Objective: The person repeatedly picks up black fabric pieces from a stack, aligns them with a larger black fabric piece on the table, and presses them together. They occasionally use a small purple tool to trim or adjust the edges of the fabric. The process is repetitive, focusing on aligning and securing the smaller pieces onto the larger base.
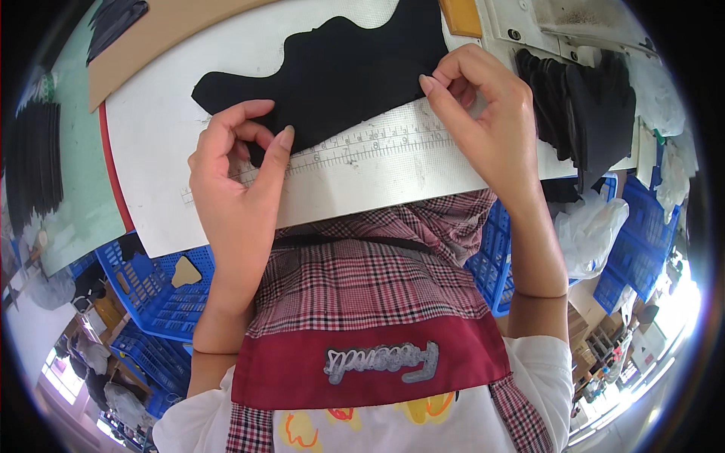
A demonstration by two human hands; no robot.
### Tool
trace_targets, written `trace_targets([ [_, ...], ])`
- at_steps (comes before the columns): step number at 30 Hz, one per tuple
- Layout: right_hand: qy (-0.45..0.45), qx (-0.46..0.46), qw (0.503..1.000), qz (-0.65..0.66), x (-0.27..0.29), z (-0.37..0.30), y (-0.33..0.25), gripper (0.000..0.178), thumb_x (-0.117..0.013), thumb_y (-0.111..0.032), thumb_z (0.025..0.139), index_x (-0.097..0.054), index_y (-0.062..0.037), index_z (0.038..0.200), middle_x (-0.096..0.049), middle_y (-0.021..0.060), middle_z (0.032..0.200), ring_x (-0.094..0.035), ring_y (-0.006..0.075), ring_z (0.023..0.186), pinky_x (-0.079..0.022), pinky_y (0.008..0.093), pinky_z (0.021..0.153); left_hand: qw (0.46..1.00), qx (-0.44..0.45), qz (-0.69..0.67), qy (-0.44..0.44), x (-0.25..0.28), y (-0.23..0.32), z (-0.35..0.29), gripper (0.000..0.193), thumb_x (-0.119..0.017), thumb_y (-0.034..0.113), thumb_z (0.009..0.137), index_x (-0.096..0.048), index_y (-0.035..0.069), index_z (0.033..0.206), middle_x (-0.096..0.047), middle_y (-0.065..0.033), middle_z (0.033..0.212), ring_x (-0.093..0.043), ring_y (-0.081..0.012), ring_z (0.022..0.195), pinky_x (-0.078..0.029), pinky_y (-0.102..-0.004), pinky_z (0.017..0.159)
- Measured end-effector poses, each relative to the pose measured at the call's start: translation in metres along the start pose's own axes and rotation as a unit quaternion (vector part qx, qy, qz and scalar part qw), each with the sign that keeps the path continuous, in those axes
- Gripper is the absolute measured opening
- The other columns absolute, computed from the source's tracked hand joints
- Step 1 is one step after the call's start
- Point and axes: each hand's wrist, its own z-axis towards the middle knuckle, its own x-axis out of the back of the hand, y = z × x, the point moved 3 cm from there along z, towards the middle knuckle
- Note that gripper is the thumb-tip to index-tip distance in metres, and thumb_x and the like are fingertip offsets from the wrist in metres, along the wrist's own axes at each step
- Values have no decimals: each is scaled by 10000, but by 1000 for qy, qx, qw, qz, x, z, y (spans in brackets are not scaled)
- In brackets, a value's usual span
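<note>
Right between the two hands, a black piece of cloth-like material point(355, 64) is lying on the white tabletop point(393, 181), its wavy edge facing away from the person and its straighter one running along a printed ruler scale point(377, 143).

The left hand point(234, 162) is resting at the near left corner, index finger and thumb standing a bit apart, other fingers curling in. The right hand point(495, 113) is bending its fingers close to the thumb, thumb tip touching the right end of the straighter edge. Can't tell if either one is really pinching it, tbh.

Past the right hand, a bunch of black pieces point(596, 113) is hanging over the side, with a clear plastic bag point(593, 234) sitting below. Below the left hand, off to its left, a blue basket point(162, 302) is holding a beige piece point(186, 272).
</note>
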Motion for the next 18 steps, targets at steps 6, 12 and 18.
trace_targets([
  [6, 2, 1, 1000, -7, -1, 0, -1, 148, -697, -84, 760, -569, -11, 746, -549, 79, 692, -542, 206, 600, -444, 308, 576, 1000, 13, 10, 0, -1, 4, -1, 267, -678, -10, 849, -605, -15, 1106, -528, 10, 793, -483, -51, 747, -385, -182, 693],
  [12, 7, 18, 999, -26, -2, 1, -1, 154, -699, -82, 745, -560, -14, 736, -541, 76, 685, -552, 214, 606, -450, 316, 580, 1000, 8, 15, -1, 0, 2, -1, 263, -681, -9, 848, -609, -13, 1101, -533, 9, 798, -483, -51, 747, -388, -184, 693],
  [18, 2, 26, 999, -23, -1, -1, 0, 156, -699, -77, 740, -555, -17, 731, -536, 74, 685, -551, 215, 609, -449, 313, 579, 999, 30, -1, 15, 0, 2, -1, 256, -727, 82, 803, -653, 82, 1048, -586, 30, 747, -432, -110, 784, -342, -277, 790],
])
